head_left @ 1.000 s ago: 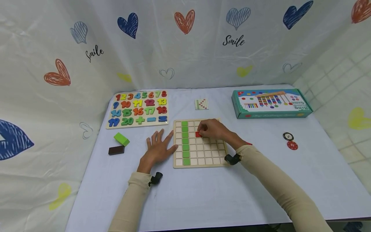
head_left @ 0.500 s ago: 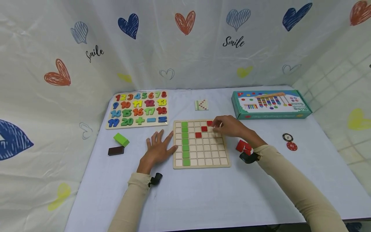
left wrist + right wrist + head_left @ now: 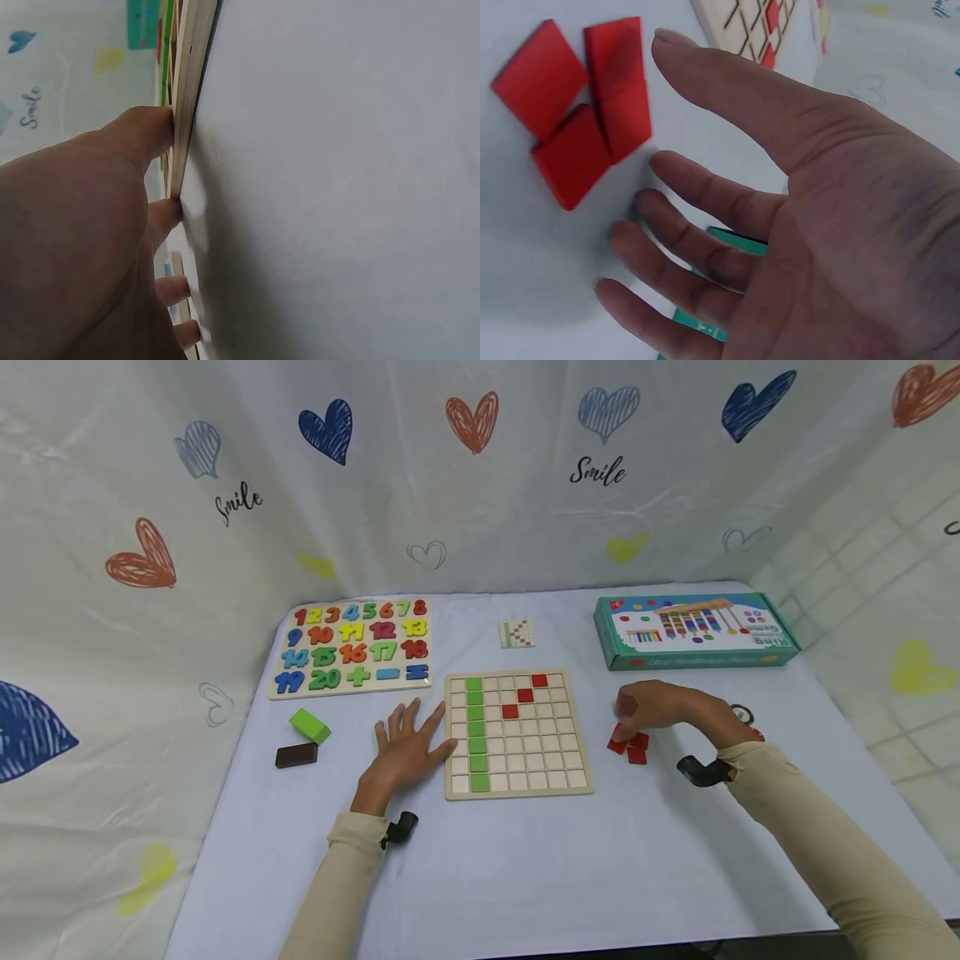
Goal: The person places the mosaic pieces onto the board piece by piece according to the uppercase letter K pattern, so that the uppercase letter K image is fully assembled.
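A wooden grid board (image 3: 533, 762) lies mid-table, with a column of green tiles (image 3: 476, 728) and three red tiles (image 3: 525, 695) set in a diagonal. The left hand (image 3: 403, 762) rests at the board's left edge, fingers spread; in the left wrist view its thumb and index fingertip touch the wooden side (image 3: 187, 90). To the right of the board, the right hand (image 3: 660, 706) hovers over loose red tiles (image 3: 637, 756). In the right wrist view its thumb and fingers stand apart beside several red tiles (image 3: 619, 56), with nothing held between them.
A number puzzle board (image 3: 348, 647) lies back left, with a green block (image 3: 309, 725) and a dark brown block (image 3: 296, 755) before it. A small pattern card (image 3: 517, 633) is behind the grid. A green box (image 3: 697, 631) stands back right; a round black-and-white chip (image 3: 742, 714) is partly hidden.
The right hand has left the red tiles on the board and moved right to the loose red tiles. The left hand stays at the board's edge.
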A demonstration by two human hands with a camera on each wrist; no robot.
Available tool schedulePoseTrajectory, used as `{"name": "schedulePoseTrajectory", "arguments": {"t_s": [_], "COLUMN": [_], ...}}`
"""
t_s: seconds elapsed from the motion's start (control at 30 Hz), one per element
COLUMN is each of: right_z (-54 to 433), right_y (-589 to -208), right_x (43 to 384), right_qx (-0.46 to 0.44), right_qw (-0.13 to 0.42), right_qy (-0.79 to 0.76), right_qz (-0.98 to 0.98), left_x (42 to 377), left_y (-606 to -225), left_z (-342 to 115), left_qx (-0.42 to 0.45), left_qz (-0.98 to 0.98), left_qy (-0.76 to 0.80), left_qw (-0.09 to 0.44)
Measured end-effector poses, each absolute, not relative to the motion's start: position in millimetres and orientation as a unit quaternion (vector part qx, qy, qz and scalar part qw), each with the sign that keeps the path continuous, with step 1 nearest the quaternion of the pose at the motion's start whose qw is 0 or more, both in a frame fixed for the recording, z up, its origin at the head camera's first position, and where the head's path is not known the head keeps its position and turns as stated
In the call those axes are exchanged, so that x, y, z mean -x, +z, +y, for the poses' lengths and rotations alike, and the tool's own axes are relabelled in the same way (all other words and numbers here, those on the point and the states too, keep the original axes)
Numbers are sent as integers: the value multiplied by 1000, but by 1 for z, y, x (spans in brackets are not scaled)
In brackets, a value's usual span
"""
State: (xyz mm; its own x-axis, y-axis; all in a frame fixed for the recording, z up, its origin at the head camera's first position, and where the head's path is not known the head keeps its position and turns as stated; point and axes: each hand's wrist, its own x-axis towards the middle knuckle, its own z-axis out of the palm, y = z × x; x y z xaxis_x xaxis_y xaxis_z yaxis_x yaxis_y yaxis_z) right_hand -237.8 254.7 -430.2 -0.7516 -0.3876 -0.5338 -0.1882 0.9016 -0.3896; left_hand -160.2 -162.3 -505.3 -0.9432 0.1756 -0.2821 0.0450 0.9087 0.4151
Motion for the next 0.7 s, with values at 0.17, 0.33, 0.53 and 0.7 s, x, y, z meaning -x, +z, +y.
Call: {"name": "schedulePoseTrajectory", "arguments": {"t_s": [0.17,0.33,0.53,0.7], "right_z": [259,257,256,256], "right_y": [-442,-447,-446,-445], "right_x": [235,234,233,232], "right_qx": [161,153,148,142], "right_qw": [321,316,317,321], "right_qy": [-154,-159,-165,-169], "right_qz": [921,923,922,921], "left_x": [160,160,161,161], "left_y": [-506,-507,-508,-509], "left_z": [-163,-163,-163,-163], "left_qx": [-59,-59,-57,-56], "left_qz": [964,964,964,965], "left_qy": [208,209,211,205], "left_qw": [157,153,150,154]}}
